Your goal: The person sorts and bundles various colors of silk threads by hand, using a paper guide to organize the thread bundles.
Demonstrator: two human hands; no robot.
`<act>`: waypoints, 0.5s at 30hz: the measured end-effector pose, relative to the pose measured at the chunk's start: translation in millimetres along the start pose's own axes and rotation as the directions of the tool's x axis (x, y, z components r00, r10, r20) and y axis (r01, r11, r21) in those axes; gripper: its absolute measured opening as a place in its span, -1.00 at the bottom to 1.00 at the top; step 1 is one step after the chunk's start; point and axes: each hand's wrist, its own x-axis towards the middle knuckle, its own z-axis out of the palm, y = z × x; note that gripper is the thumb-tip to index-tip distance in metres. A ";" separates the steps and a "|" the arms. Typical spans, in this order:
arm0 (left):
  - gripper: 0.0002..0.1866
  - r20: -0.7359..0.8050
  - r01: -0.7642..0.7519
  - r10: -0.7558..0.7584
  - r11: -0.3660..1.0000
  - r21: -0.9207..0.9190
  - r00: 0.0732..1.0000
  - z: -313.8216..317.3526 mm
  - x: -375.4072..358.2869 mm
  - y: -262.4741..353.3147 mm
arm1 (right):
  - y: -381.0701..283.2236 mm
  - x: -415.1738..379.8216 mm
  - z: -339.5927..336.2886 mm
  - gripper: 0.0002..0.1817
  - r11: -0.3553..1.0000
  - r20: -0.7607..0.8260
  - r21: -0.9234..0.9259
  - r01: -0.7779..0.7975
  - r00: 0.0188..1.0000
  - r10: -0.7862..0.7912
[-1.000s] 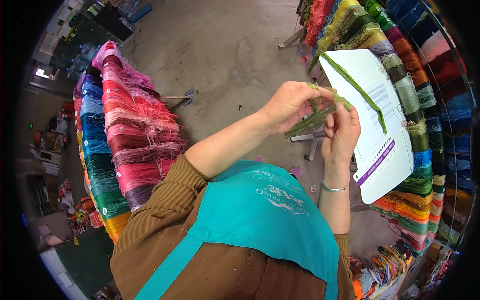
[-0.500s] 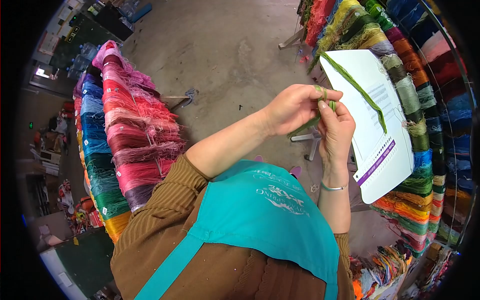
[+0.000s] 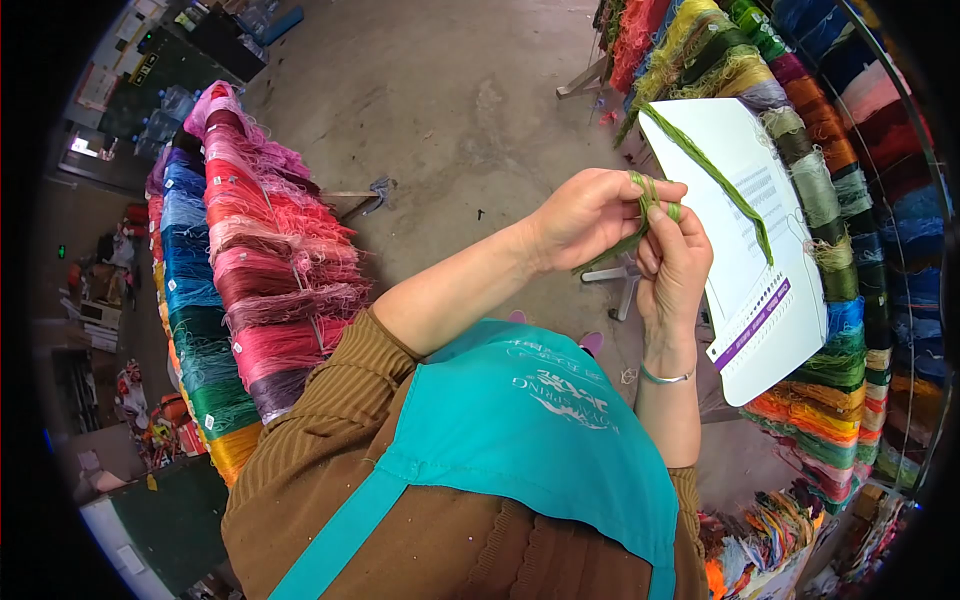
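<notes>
Green thread (image 3: 644,192) is looped round the fingers of my left hand (image 3: 592,212), and a tail of it hangs below the palm. Pressed close against it, my right hand (image 3: 676,250) pinches the same thread between thumb and fingers. Just right of my hands, a white card (image 3: 745,310) with printed text and a purple strip leans on the hanging thread. A separate green strand (image 3: 722,182) lies across the card from its upper left corner down to the strip.
Pink and red skeins (image 3: 275,230) hang on a rack at the left, beside blue and green ones (image 3: 195,300). Many coloured skeins (image 3: 820,190) fill the right side. A stool leg (image 3: 627,290) stands on the floor behind my hands.
My right thumb and fingers have shifted slightly up and right along the green thread. More of the loop shows between my hands. My left hand has barely moved.
</notes>
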 end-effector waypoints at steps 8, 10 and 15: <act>-0.55 0.010 -0.006 0.005 0.997 0.078 1.000 2.7 -1.9 1.3 | 0.0 -2.5 -0.3 -0.95 1.000 -0.003 0.008 0.028 1.000 -0.028; -0.58 0.000 -0.012 0.012 0.996 0.089 1.000 4.0 -2.4 1.3 | 0.0 -3.0 0.1 -0.95 0.999 -0.007 0.007 0.031 0.999 -0.031; -0.62 0.009 -0.018 0.018 0.999 0.049 1.000 2.3 -2.2 1.8 | 1.1 -3.1 -1.5 -0.96 0.998 -0.019 0.055 0.033 0.999 -0.032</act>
